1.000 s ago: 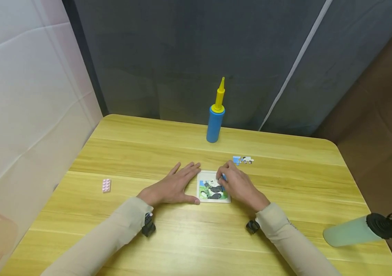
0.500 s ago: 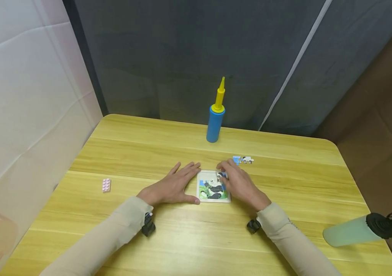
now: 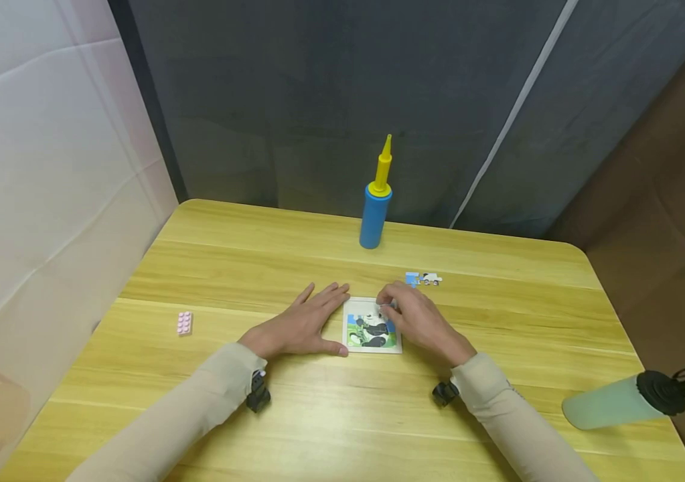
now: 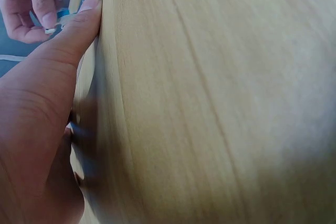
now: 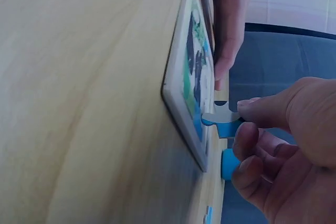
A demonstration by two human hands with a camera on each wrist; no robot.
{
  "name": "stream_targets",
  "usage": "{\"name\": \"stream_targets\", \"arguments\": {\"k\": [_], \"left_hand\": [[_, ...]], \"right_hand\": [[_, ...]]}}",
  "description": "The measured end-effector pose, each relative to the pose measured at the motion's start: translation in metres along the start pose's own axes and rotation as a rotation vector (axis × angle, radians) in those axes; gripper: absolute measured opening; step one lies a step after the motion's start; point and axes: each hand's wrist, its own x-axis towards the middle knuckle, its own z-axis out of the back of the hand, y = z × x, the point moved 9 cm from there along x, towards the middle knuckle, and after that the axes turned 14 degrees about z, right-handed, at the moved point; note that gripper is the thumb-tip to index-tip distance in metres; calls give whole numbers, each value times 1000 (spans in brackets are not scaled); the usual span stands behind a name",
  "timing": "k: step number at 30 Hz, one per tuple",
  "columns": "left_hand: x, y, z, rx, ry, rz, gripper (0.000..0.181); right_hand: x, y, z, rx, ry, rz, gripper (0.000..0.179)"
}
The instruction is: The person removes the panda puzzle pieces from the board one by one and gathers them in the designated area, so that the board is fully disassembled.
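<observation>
A white-framed jigsaw tray (image 3: 375,350) lies on the table, its lower part filled with a panda picture (image 3: 372,331). My left hand (image 3: 301,328) rests beside it with fingers spread, the thumb at its near left corner. Over the upper right of the tray, my right hand (image 3: 419,320) pinches a jigsaw piece between thumb and fingers. In the right wrist view that jigsaw piece (image 5: 223,115) is tilted, pale with a blue part, its lower end close to the tray. Two loose jigsaw pieces, one blue (image 3: 412,278) and one black and white (image 3: 430,278), lie beyond my right hand.
A blue and yellow hand pump (image 3: 373,217) stands upright behind the tray. A pink toy brick (image 3: 184,323) sits at the left. On the right is a pale green bottle (image 3: 613,403) with a black lid. Dark cloth (image 3: 318,100) hangs behind the table.
The jigsaw piece has turned in my right fingers: its black and white print showed half a second ago, and now it is tilted. My left hand has stayed in place.
</observation>
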Motion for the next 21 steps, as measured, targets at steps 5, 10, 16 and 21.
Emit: {"name": "stream_targets", "arguments": {"k": [5, 10, 16, 21], "left_hand": [[1, 1, 0, -4, -2, 1, 112], [1, 2, -2, 5, 2, 10, 113], [0, 3, -3, 2, 4, 8, 113], [2, 3, -3, 0, -6, -2, 112]], "right_hand": [[-1, -2, 9, 49, -29, -5, 12], [-3, -13, 25, 63, -78, -27, 12], [-7, -36, 47, 48, -129, -73, 12], [-14, -58, 66, 45, -165, -131, 15]]}}
